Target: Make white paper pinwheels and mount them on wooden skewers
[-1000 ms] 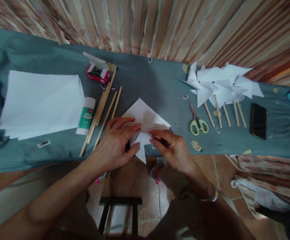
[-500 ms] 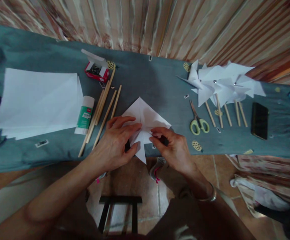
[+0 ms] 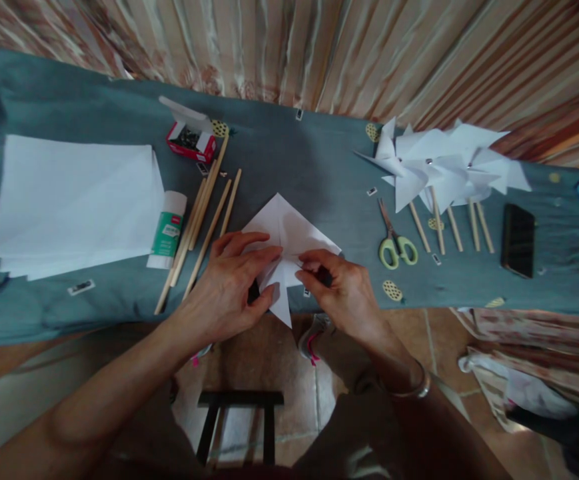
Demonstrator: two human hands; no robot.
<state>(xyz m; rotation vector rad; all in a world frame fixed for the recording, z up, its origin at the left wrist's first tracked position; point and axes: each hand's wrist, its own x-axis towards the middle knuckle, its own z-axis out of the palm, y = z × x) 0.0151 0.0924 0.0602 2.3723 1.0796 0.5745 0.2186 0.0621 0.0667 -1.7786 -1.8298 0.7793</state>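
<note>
A square of white paper, cut and creased, lies at the table's front edge. One pointed flap hangs over that edge. My left hand grips the paper's left side, its fingers on top near the middle and its thumb by the lower flap. From the right, my right hand pinches the paper close to its centre with thumb and forefinger. What lies directly under my fingers is hidden.
Left are a paper stack, a glue stick, wooden sticks and an open red box of small dark pieces. Right are green-handled scissors, white paper pinwheels and a phone. A stool stands below.
My right hand has shifted very slightly up and to the left over the paper. My left hand holds nearly the same place. The view has moved a little.
</note>
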